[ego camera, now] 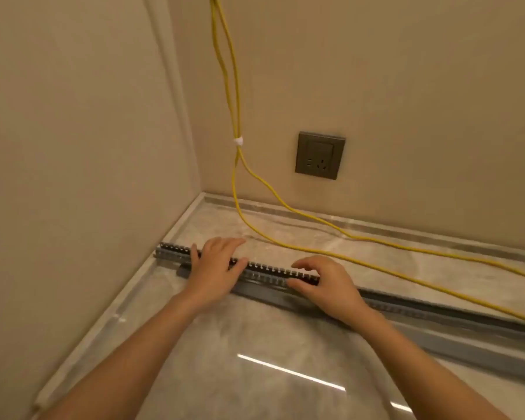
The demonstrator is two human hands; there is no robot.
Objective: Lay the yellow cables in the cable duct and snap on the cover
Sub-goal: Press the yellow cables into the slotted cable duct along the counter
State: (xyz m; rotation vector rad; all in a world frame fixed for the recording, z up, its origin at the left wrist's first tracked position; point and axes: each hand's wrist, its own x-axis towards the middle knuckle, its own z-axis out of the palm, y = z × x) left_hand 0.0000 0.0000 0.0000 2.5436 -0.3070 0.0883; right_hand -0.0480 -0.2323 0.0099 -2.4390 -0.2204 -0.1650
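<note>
A long grey slotted cable duct (270,272) lies on the marble floor, running from the left wall corner toward the lower right. My left hand (217,268) lies flat across the duct near its left end, fingers spread over the top. My right hand (322,286) clasps the duct further right, thumb on the near side and fingers curled over the slotted wall. Two yellow cables (234,95) hang down the back wall, bound by a white tie (238,141), then trail across the floor behind the duct toward the right. A flat grey strip, possibly the cover (467,350), lies beside the duct.
A dark wall socket (320,155) sits on the back wall right of the cables. A marble skirting (376,228) runs along the back wall and the left wall. The glossy floor in front reflects a strip of light (291,372).
</note>
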